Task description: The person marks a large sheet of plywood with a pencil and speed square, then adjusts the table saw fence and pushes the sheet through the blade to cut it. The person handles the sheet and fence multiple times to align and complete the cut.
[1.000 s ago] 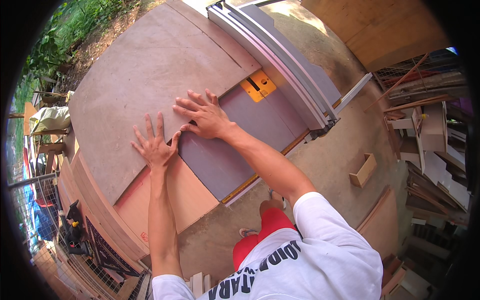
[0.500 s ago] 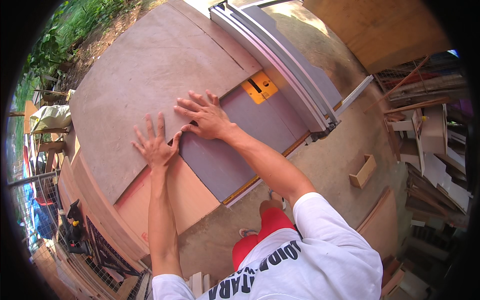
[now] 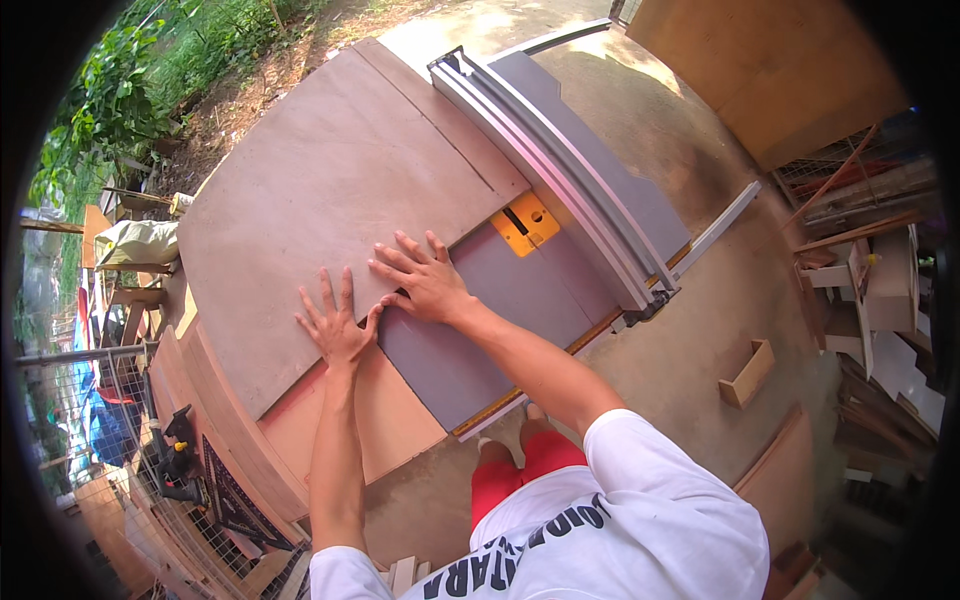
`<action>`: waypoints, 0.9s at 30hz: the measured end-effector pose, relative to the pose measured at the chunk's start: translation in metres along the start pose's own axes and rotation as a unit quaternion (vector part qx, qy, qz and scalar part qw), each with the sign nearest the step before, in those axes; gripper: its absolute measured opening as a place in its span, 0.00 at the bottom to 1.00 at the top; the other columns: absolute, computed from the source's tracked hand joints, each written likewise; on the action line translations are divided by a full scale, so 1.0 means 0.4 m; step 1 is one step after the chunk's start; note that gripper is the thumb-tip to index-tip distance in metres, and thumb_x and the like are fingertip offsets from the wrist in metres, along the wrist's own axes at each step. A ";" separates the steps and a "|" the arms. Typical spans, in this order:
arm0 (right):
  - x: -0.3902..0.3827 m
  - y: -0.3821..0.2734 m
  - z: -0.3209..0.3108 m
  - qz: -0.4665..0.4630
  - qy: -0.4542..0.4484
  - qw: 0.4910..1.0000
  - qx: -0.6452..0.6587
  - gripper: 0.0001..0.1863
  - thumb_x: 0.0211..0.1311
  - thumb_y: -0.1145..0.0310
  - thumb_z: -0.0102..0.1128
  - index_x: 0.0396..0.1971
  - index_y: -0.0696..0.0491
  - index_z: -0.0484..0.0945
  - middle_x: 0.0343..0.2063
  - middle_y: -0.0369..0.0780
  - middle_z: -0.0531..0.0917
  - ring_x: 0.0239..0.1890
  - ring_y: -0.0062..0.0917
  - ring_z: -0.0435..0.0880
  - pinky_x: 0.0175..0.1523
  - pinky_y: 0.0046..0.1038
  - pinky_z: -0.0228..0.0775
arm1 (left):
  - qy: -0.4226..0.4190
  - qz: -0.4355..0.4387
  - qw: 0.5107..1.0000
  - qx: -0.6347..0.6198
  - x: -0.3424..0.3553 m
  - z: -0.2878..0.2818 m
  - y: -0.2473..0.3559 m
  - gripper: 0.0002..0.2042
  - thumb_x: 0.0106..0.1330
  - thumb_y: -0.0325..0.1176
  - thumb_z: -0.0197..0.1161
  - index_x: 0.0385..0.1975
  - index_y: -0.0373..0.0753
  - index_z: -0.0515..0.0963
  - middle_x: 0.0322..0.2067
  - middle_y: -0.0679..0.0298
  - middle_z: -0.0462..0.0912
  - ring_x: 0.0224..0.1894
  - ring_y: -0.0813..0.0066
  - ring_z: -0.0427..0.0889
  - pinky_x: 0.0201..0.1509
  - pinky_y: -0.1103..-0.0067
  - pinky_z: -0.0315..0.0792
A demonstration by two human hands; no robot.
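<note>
A large greyish-brown sheet of board (image 3: 300, 210) lies flat across a grey saw table (image 3: 470, 330). My left hand (image 3: 343, 330) rests at its near edge, fingers spread over the top face. Beside it, my right hand (image 3: 425, 285) presses on the same edge with fingers apart, the two thumbs almost meeting. To the right is the yellow insert plate (image 3: 525, 225) with a dark slot; no blade is visible in it. The long metal fence (image 3: 560, 165) runs along the sheet's right side. Under the sheet's near left part shows a pale wooden panel (image 3: 395, 415) level with the saw table.
Right of the table, a small open wooden box (image 3: 747, 373) sits on the concrete floor. Stacked wood offcuts (image 3: 880, 380) line the far right. On the left are a wire mesh fence (image 3: 110, 370), a black power tool (image 3: 178, 455) and a pale sack (image 3: 135, 243).
The whole view has shifted, so the table appears lower. My feet have moved closer together near the table edge. Both hands stay spread on the sheet, which shows little movement against the fence.
</note>
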State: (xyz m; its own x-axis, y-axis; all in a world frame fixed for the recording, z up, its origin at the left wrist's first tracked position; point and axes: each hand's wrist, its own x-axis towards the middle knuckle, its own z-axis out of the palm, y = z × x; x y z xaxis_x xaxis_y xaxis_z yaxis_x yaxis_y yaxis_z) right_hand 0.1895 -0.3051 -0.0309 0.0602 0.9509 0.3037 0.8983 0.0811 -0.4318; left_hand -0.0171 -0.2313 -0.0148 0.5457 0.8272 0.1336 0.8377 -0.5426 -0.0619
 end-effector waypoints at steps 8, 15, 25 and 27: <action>-0.005 -0.002 0.002 -0.007 0.016 1.000 -0.003 0.35 0.66 0.38 0.57 0.72 0.32 0.68 0.75 0.28 0.64 0.79 0.31 0.55 0.79 0.55 0.36 | -0.018 0.000 1.000 -0.015 0.018 -0.011 -0.002 0.41 0.64 0.70 0.56 0.77 0.68 0.57 0.80 0.66 0.47 0.78 0.34 0.42 0.73 0.31 0.38; -0.010 0.009 0.000 -0.006 0.001 1.000 -0.009 0.33 0.68 0.38 0.55 0.72 0.31 0.68 0.75 0.28 0.63 0.79 0.30 0.53 0.80 0.55 0.33 | 0.052 -0.252 0.966 -0.026 -0.064 -0.014 -0.281 0.41 0.66 0.71 0.54 0.77 0.61 0.57 0.75 0.42 0.56 0.75 0.34 0.55 0.75 0.44 0.51; -0.035 -0.057 0.009 0.047 0.003 0.998 -0.052 0.33 0.72 0.40 0.51 0.74 0.30 0.64 0.78 0.31 0.57 0.81 0.33 0.47 0.80 0.59 0.28 | 0.058 -0.331 0.941 -0.040 -0.284 0.010 -0.553 0.50 0.57 0.78 0.58 0.79 0.65 0.51 0.69 0.32 0.58 0.71 0.30 0.56 0.70 0.40 0.53; -0.033 -0.061 0.002 0.054 -0.007 0.998 -0.042 0.33 0.72 0.39 0.51 0.74 0.30 0.64 0.78 0.32 0.56 0.81 0.35 0.46 0.79 0.60 0.27 | 0.043 -0.271 0.962 -0.014 -0.303 0.006 -0.563 0.51 0.55 0.78 0.61 0.79 0.70 0.50 0.68 0.29 0.57 0.71 0.28 0.55 0.70 0.39 0.53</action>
State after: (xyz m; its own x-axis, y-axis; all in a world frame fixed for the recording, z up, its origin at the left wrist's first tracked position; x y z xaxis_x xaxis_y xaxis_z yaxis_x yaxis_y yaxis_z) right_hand 0.1664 -0.3194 -0.0250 0.1535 0.9570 0.2461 0.9203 -0.0478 -0.3884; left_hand -0.2718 -0.2092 -0.0194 0.0250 0.9753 0.2193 0.9970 -0.0403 0.0656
